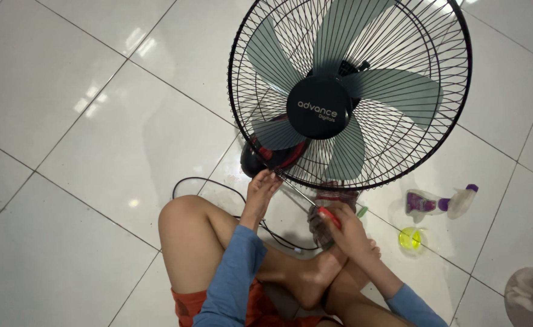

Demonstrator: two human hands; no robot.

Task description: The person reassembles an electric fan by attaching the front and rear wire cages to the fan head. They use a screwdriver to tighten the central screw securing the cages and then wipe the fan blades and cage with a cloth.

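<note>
White floor tiles [96, 121] carry a black fan [349, 91]. Left hand [260, 188] pinches the lower grille rim; right hand [345, 230] is closed on a red-handled screwdriver [321, 209] angled toward it.

Your one head-worn camera looks steeply down from above your lap, close over the white tiled floor [84, 121], facing the round black wire-caged fan [349, 91] just beyond your knees.
</note>
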